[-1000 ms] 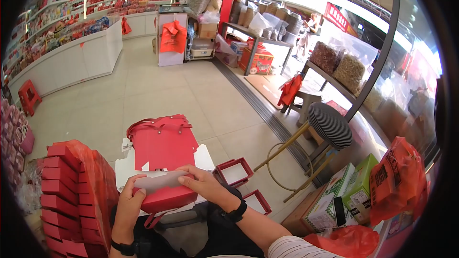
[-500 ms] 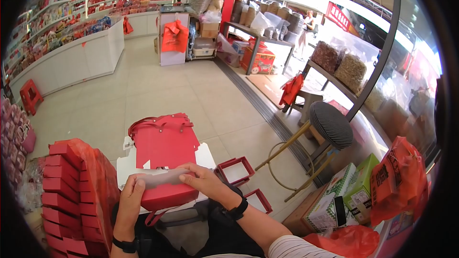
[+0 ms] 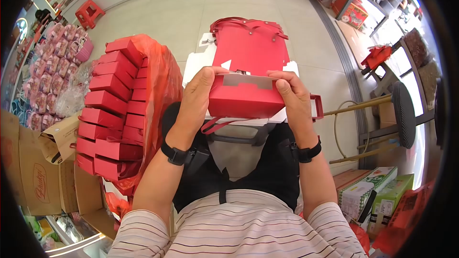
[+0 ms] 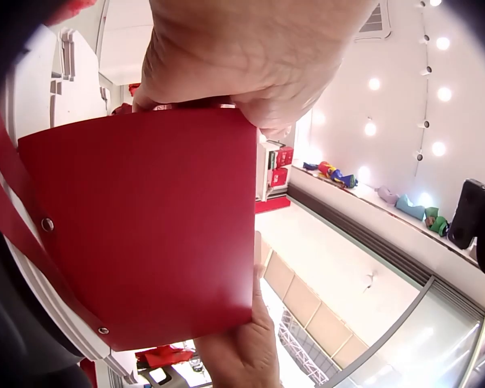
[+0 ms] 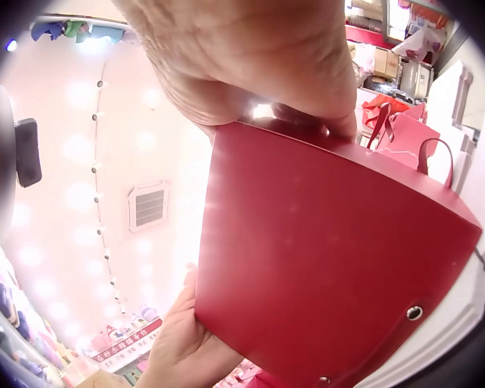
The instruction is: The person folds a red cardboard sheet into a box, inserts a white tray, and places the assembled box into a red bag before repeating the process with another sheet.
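Holds a red paperboard box at the centre of the head view, between left hand and right hand. Pinches the upper left corner with left thumb and fingers, the upper right corner with right thumb and fingers, so clamps both sets of fingers on the box. Cannot tell exactly how the far fingertips lie, hidden behind the board. Shows a pale inner flap along the box's top opening and trails a red strap below its lower left edge. Presents a smooth red panel with two metal rivets in each wrist view.

Has, just beyond the box toward the top of the frame, a pile of flat red pieces with riveted straps, resting on a white layered surface. Has red boxes stacked left of the middle, against a translucent orange-red bag.

Wears a striped shirt and a black band on each wrist. Includes a red plastic stool at upper left, a brown carton at lower left, a striped-seat stool at right and a green carton at lower right.
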A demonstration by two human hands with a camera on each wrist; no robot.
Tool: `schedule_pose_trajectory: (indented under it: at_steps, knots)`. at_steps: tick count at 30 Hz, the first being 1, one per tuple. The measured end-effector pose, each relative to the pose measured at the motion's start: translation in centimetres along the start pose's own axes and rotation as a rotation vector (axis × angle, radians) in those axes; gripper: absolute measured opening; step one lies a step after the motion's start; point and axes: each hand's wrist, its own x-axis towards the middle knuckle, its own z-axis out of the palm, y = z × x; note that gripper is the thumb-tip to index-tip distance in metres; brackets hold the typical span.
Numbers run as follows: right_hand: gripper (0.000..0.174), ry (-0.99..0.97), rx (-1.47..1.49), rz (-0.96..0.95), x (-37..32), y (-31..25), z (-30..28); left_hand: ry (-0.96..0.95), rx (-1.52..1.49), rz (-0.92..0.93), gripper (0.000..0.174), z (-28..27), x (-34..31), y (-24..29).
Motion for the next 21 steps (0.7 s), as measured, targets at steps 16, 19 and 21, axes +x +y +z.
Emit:
schedule_pose_trajectory:
  at_steps: [16, 19, 21]
  knots:
    - [0.025, -0.129, -0.187, 0.169, 0.2, -1.7, -0.4, -0.039, 0.077, -0.220, 0.021, -0.2, 0.4, 0.7]
    - [0.025, -0.140, -0.180, 0.186, 0.4, -1.7, -0.5, -0.069, 0.144, -0.197, 0.022, -0.5, 0.6, 0.5]
    - [0.024, -0.135, -0.191, 0.172, 0.4, -1.4, -0.6, -0.074, 0.219, -0.169, 0.023, -0.6, 0.6, 0.3]
